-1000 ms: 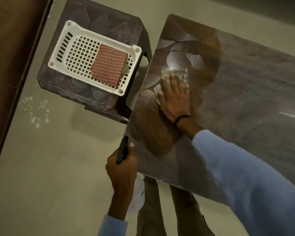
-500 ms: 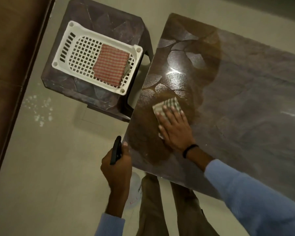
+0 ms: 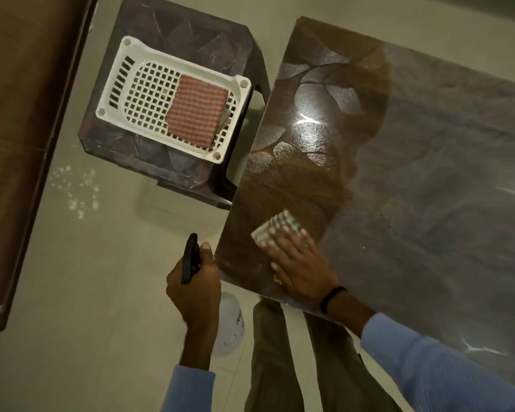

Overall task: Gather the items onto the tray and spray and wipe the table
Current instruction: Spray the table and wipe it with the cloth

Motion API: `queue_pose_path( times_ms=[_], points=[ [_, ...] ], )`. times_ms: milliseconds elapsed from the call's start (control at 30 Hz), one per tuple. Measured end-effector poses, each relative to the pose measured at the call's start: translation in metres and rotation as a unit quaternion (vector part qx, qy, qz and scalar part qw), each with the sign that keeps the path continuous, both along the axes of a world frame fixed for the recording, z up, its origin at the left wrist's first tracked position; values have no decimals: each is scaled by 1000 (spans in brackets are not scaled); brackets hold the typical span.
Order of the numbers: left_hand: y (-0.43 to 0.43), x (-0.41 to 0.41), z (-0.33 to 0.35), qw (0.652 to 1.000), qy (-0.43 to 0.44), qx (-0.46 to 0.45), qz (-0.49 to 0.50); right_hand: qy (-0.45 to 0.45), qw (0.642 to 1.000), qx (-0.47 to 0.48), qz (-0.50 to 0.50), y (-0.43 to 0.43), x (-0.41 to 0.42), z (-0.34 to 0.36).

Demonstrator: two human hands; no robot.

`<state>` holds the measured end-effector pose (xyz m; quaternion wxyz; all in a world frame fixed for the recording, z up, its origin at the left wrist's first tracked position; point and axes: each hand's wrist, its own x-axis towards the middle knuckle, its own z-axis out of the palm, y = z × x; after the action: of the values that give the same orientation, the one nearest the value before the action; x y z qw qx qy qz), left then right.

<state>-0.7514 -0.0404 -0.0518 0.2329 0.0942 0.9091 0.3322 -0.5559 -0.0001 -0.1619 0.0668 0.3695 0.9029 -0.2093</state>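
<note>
Cloth: small checked wiping cloth (image 3: 277, 228), lying flat on the table near its near-left corner, mostly covered by the right hand; its far edge shows beyond the fingertips.
Right hand: right hand (image 3: 298, 263), palm down, fingers spread and pressed flat on the cloth; dark band at the wrist, light blue sleeve.
Table: dark patterned table (image 3: 428, 188), glossy, with a browner leaf-patterned area on its left part and light glints on the surface.
Spray bottle: translucent spray bottle (image 3: 231, 319) with a black trigger head, held off the table's near-left edge, above the floor.
Left hand: left hand (image 3: 195, 288), closed around the bottle's neck, thumb up beside the trigger head.
Tray: white perforated tray (image 3: 125, 84), resting on the stool, well apart from the cloth.
Tray contents: folded red-checked cloth (image 3: 198, 111) in the tray's right half; a greyish item shows at its right edge, unclear.
Stool: dark plastic stool (image 3: 173, 28), just left of the table.
Floor: pale floor (image 3: 87, 292), white specks left of the stool.
</note>
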Motion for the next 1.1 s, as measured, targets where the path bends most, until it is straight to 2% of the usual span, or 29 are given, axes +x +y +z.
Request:
queue_pose_path(
  times_ms=[67, 133, 267, 400, 467, 533, 600, 667, 733, 800, 933, 1033, 1100],
  points=[
    [1, -3, -3, 1000, 1, -2, 11, 3, 997, 4, -76, 21, -27, 2],
    [4, -3, -3, 1000, -4, -2, 25, 11, 996, 8, -83, 24, -66, 1],
    [10, -2, 0, 1000, -13, -10, 24, 40, 997, -8, 58, -19, -95, 10],
    [18, 5, 6, 1000, -10, -16, -12, 54, 993, -17, 106, -63, -16, 10],
    [19, 9, 4, 1000, -14, -16, -14, 32, 997, -9, 69, -58, 28, 3],
    [23, 15, 1, 999, -16, -15, -23, 1, 1000, -11, -20, -31, 45, 1],
    [24, 23, -5, 999, -15, -17, -37, -7, 990, -8, -138, 2, 28, -1],
    [29, 32, -7, 998, -21, -12, -51, -9, 979, 3, -205, 22, -6, 0],
    [34, 42, -5, 997, -28, -11, -66, 0, 980, 0, -197, 20, -35, -1],
    [39, 51, -2, 996, -28, -8, -82, 22, 992, -21, -124, -8, -37, 1],
    [47, 67, 3, 994, -40, -9, -102, 13, 1000, -10, -2, -74, 41, -1],
    [49, 78, -1, 991, -48, 3, -122, -9, 997, -3, -72, -65, 101, -5],
    [52, 85, -5, 990, -41, 5, -138, -23, 990, -2, -141, -33, 111, -4]
  ],
)
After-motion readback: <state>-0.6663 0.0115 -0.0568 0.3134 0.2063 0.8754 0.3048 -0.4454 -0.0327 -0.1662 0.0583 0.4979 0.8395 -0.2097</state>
